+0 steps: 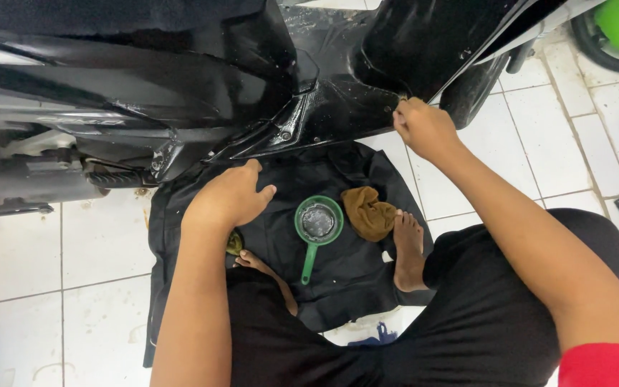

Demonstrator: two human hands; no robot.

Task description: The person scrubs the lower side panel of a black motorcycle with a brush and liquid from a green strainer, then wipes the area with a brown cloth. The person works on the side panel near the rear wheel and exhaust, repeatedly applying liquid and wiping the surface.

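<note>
Both forearms fill the lower frame, reaching forward from a person who squats in black shorts with bare feet planted on a dark cloth (338,279) spread over the white tiled floor (102,244); the cloth gives a dry place to crouch and a surface for small things.

At the lower edge of the scooter's glossy black body panel (338,107), the right hand (424,129) is closed, its fingertips pinched at a spot on the rim (what they pinch is too small to tell). Lower and to the other side, the left hand (231,195) rests on the under-edge of the same panel with fingers curled loosely, palm down, seemingly steadying the plastic; whether it grips anything I cannot tell.

Between the feet lies a green strainer (318,222), handle pointing back toward the person, within easy reach of either hand and apparently serving as a tray. Just beside it, touching the right foot, sits a crumpled brown rag (370,213). A footrest (112,175) juts out under the panel to the left.
</note>
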